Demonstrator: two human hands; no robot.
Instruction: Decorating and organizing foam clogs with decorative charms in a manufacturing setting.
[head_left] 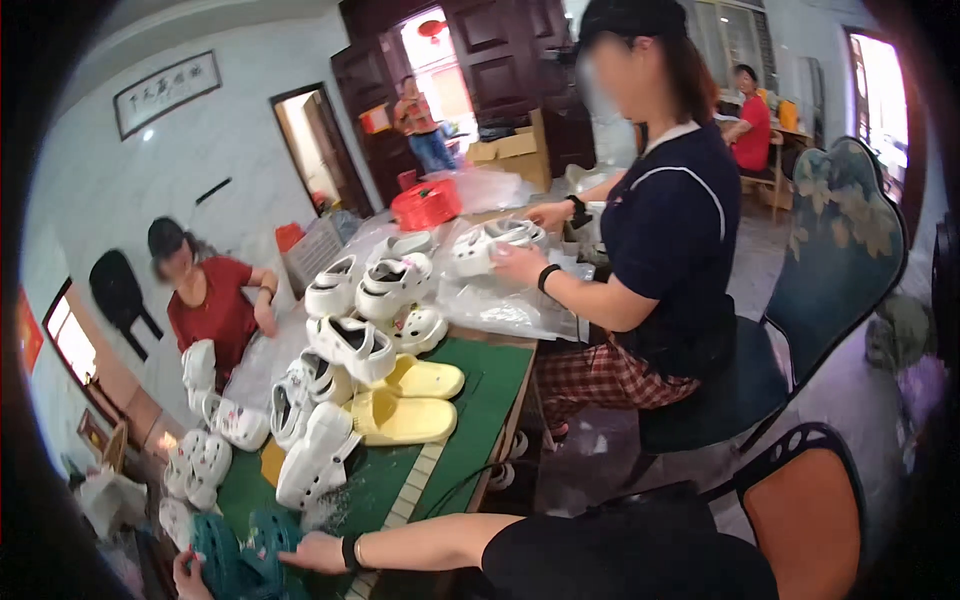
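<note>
A pair of teal clogs stands at the table's near left corner: a left clog (214, 545) and a right clog (272, 535) side by side. My left hand (189, 578), partly cut off by the lower edge, grips the outer side of the left clog. From the right, my right hand (318, 553) reaches across the table and holds the other clog's side; its far fingers are hidden. White clogs (312, 455) with thick soles lie just beyond. Beside them are yellow slides (410, 418).
Several white clogs (210, 460) line the left side. A co-worker (665, 200) on the right handles a white clog (490, 248) over clear plastic bags. Another person (215, 300) sits across the table. A red bag (425, 205) lies at the far end; chairs (810, 490) stand to the right.
</note>
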